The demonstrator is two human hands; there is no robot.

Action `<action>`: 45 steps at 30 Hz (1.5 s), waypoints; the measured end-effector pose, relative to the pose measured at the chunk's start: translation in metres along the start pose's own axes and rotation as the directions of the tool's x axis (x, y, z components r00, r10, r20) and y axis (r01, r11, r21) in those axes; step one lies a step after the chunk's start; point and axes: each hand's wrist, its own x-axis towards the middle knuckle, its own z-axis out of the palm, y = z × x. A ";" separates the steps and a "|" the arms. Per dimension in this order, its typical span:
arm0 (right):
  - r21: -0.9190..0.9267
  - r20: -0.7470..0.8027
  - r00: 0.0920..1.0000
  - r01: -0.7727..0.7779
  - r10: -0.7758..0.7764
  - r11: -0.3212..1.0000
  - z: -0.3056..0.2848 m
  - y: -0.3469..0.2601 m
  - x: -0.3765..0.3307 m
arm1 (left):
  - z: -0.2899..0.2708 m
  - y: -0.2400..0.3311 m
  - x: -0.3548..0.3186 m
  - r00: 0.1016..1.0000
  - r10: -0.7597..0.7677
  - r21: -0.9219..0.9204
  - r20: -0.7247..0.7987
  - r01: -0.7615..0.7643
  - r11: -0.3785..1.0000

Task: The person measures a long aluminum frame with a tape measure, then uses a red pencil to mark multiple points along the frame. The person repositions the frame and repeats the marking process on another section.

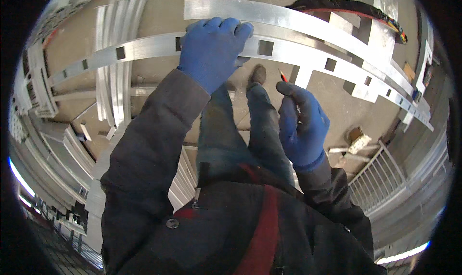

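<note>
A long silver metal rail (139, 49) with square cut-outs runs across the upper part of the view, with a second flat rail (288, 17) just behind it. My left hand (214, 49), in a blue glove, grips the near rail from above, fingers curled over its far edge. My right hand (301, 126), also blue-gloved, is raised below the rail and pinches a thin red pencil (283, 76) whose tip points up toward the rail's underside. My legs and one shoe (257, 75) show on the concrete floor beneath.
Bundles of metal profiles (115, 58) lie on the floor at upper left and more stacks (57, 145) at left. A railing section (380, 174) lies at lower right, and small scraps (358, 142) rest near it. A black and red hose (351, 8) curves at the top right.
</note>
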 end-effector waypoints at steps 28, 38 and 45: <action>-0.395 -0.183 0.983 -0.052 -0.023 0.917 0.078 -0.005 0.037 | 0.010 -0.011 0.008 0.995 0.091 -0.033 0.032 -0.090 0.995; -0.414 -0.184 0.982 -0.036 -0.045 0.910 0.079 -0.001 0.043 | 0.009 -0.013 0.008 0.992 0.105 -0.055 0.065 -0.102 0.993; -0.472 -0.108 0.988 -0.146 0.107 0.869 0.068 -0.015 0.045 | 0.009 -0.014 0.008 0.993 0.101 -0.066 0.064 -0.097 0.993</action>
